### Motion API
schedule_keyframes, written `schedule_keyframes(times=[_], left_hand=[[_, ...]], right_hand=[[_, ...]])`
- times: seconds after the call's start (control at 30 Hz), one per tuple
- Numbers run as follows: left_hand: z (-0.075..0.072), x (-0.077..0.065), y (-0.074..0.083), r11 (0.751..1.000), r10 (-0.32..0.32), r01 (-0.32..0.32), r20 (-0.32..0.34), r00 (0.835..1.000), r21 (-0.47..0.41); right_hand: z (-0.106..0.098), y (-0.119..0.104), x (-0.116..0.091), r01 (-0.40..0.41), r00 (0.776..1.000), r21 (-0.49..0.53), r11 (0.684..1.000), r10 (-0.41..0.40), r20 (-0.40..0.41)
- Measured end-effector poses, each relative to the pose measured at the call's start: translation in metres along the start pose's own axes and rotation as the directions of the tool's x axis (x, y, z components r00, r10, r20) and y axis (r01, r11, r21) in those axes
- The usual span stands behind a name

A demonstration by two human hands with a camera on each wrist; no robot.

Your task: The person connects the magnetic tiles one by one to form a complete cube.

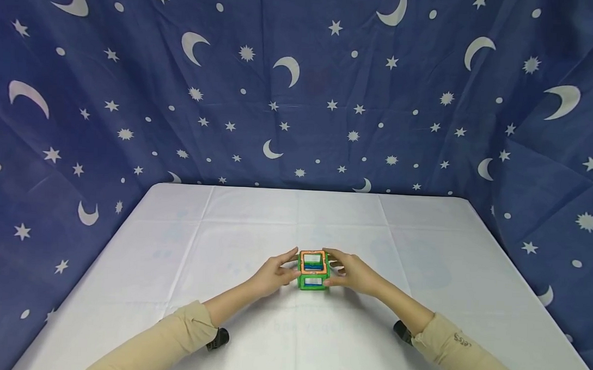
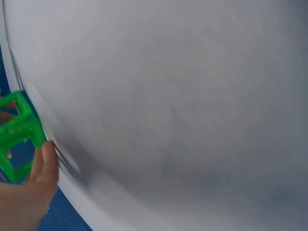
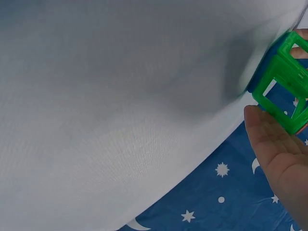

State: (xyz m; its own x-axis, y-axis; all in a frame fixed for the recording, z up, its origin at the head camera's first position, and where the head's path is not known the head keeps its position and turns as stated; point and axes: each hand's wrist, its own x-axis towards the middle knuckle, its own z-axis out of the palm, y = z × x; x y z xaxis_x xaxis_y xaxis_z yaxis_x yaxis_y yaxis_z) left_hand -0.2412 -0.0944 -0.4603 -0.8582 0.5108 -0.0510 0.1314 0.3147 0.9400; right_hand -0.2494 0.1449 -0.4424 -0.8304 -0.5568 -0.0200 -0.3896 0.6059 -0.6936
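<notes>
A small block of magnetic tile frames stands on the white table, near its middle. Its top is an orange square frame, and green frames form the sides. Blue shows through the openings and along the bottom. My left hand holds the block from the left, thumb toward the front and index finger toward the back corner. On the opposite side my right hand grips it with thumb in front and index finger at the top back corner. The left wrist view shows green frames beside the fingertips; some fingers are hidden.
A white cloth with fold lines covers the table. Behind and at both sides hangs a blue curtain with moons and stars. Dark wrist devices, a left one and a right one, sit under the forearms.
</notes>
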Motion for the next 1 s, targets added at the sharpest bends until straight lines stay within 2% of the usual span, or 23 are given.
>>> schedule_keyframes(times=[0.13,0.3,0.4,0.7,0.9,1.0], left_hand=[[-0.0059,0.0024,-0.0032,1.000,-0.007,0.007,0.033,0.999,-0.006],[-0.0052,0.0074,-0.0058,1.000,-0.013,0.013,0.009,1.000,-0.023],[-0.0039,0.0094,-0.0078,0.999,0.004,-0.004,0.005,1.000,-0.038],[-0.0026,0.0077,-0.0077,0.997,0.041,-0.039,0.033,0.999,-0.065],[-0.0020,0.0071,-0.0078,0.997,0.042,-0.041,0.002,0.999,-0.069],[-0.0024,0.0083,-0.0087,0.995,0.048,-0.047,0.007,0.999,-0.087]], right_hand=[[-0.0019,0.0018,0.0016,0.022,0.999,0.009,1.000,-0.022,0.024],[-0.0021,0.0056,0.0041,0.042,0.999,0.035,0.998,-0.043,0.025],[-0.0025,0.0069,0.0050,0.044,0.999,0.044,0.998,-0.045,0.021],[-0.0027,0.0092,0.0061,0.053,0.999,0.099,0.994,-0.053,0.003],[-0.0026,0.0095,0.0069,0.046,0.999,0.141,0.989,-0.048,0.009],[-0.0030,0.0085,0.0071,0.040,0.999,0.134,0.990,-0.041,0.010]])
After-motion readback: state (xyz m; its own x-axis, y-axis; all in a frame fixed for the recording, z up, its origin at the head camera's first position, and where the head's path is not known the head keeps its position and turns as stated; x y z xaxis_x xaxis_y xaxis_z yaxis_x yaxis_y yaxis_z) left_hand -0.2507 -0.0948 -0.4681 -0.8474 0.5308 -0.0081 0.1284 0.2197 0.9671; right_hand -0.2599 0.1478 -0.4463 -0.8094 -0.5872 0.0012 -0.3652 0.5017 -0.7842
